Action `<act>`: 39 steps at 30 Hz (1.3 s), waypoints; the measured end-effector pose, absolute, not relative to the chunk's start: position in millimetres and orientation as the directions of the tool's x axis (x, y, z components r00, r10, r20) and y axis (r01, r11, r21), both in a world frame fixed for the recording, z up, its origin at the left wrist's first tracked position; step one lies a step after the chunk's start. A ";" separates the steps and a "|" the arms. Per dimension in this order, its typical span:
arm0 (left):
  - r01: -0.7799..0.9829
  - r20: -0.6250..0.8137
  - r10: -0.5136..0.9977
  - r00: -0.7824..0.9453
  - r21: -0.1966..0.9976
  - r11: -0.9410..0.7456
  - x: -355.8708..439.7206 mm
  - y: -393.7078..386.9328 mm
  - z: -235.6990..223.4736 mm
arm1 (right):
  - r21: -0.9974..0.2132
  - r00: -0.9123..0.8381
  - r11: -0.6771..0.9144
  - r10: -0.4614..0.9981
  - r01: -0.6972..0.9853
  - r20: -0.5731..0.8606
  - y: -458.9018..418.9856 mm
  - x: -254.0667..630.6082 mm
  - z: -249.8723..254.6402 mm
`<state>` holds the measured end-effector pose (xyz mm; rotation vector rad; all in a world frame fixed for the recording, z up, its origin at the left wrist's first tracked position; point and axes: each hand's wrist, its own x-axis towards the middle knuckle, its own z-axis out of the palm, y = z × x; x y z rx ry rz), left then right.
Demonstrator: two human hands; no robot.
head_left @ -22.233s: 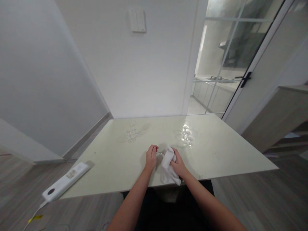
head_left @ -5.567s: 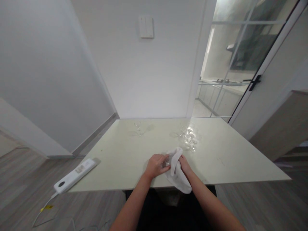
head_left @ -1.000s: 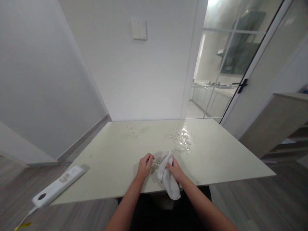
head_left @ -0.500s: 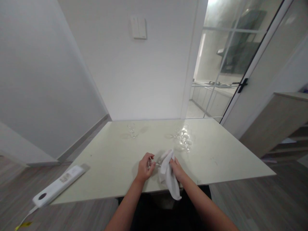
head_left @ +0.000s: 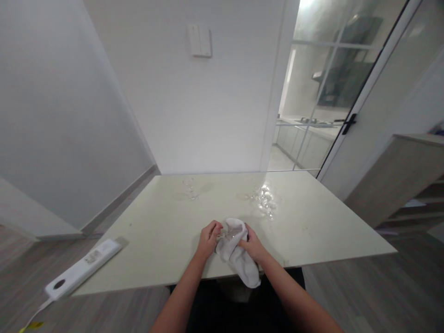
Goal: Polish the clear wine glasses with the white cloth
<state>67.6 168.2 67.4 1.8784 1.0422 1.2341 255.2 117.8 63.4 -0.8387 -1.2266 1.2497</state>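
Near the front edge of the pale table [head_left: 156,245], my left hand [head_left: 209,238] is closed around the foot end of a clear stemmed glass [head_left: 223,236]. The glass lies sideways, its bowl pointing right into a white cloth [head_left: 239,259]. My right hand [head_left: 252,243] grips the cloth, which wraps around the bowl and hangs down toward the table edge. Much of the bowl is hidden by the cloth. Farther back on the left stands another clear stemmed glass [head_left: 189,187]. Several clear glasses [head_left: 265,201] are grouped at the back right under a bright glare.
A white power strip [head_left: 85,268] with a cord lies across the table's left edge. Behind the table rises a white wall with a switch plate [head_left: 200,41]. To the right are a glazed door with a black handle [head_left: 349,124] and a wooden shelf unit [head_left: 398,180].
The cloth has shifted left and now spreads around the glass bowl and below the stem. My right hand has turned slightly, its fingers moving left along the cloth. My left hand stays nearly in place.
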 end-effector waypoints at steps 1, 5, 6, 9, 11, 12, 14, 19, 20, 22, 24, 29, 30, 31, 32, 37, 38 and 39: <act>0.262 0.454 0.856 0.248 0.819 -0.510 67.3 166.0 68.5 | -0.956 -0.093 0.162 0.977 -0.244 0.189 118.4 255.4 61.8; 0.277 0.595 0.754 0.280 0.702 -0.656 67.5 155.6 70.9 | -0.951 0.013 0.031 1.000 -0.307 0.029 123.1 256.5 51.0; 0.297 0.595 0.749 0.294 0.688 -0.663 67.8 154.0 70.7 | -0.950 0.042 0.010 0.999 -0.311 -0.003 124.2 256.7 48.4; 0.350 0.534 0.794 0.292 0.712 -0.608 68.6 154.4 68.5 | -0.963 0.068 0.042 0.997 -0.265 0.025 125.1 257.2 45.6; 0.346 0.481 0.841 0.250 0.766 -0.541 68.4 158.5 66.5 | -0.972 0.009 0.112 0.994 -0.206 0.112 123.0 257.5 48.6; 0.333 0.454 0.862 0.227 0.796 -0.506 68.2 161.2 65.7 | -0.973 -0.035 0.150 0.987 -0.174 0.158 121.5 257.8 51.3; 0.300 0.411 0.891 0.191 0.840 -0.452 67.8 166.1 65.0 | -0.968 -0.108 0.225 0.966 -0.107 0.237 118.2 258.4 57.8; 0.282 0.417 0.884 0.210 0.840 -0.464 68.2 166.1 68.8 | -0.964 -0.120 0.249 0.958 -0.092 0.259 116.2 259.2 65.2; 0.273 0.448 0.866 0.220 0.824 -0.496 68.3 164.1 69.7 | -0.969 -0.107 0.210 0.969 -0.131 0.224 117.2 259.0 63.3; 0.254 0.530 0.812 0.244 0.773 -0.581 68.3 159.6 70.5 | -0.970 -0.050 0.116 0.990 -0.215 0.130 120.2 258.4 56.3; 0.252 0.586 0.764 0.270 0.723 -0.644 67.9 155.9 69.9 | -0.962 0.031 0.042 0.999 -0.271 0.035 123.6 257.9 47.0; 0.338 0.522 0.825 0.215 0.753 -0.564 67.0 155.9 66.4 | -0.964 0.090 0.014 0.996 -0.264 -0.010 126.7 258.4 36.0; 0.354 0.502 0.843 0.195 0.765 -0.538 67.1 157.3 66.0 | -0.965 0.073 0.028 0.997 -0.259 0.009 125.9 258.6 38.0; 0.365 0.482 0.858 0.177 0.778 -0.512 67.3 159.0 65.6 | -0.968 0.045 0.051 0.998 -0.247 0.041 124.8 258.7 41.2; 0.370 0.459 0.874 0.161 0.793 -0.485 67.7 160.9 65.3 | -0.970 0.012 0.086 0.996 -0.225 0.085 123.4 258.8 45.3; 0.328 0.289 0.946 0.150 0.888 -0.323 71.2 168.8 63.8 | -0.967 -0.088 0.221 0.968 -0.130 0.233 116.5 257.2 65.3; 0.314 0.264 0.951 0.159 0.900 -0.303 71.5 169.4 63.8 | -0.967 -0.082 0.217 0.970 -0.136 0.229 115.8 256.7 67.0; 0.302 0.254 0.953 0.168 0.907 -0.295 71.6 169.4 64.2 | -0.967 -0.079 0.208 0.972 -0.147 0.221 115.6 256.1 67.6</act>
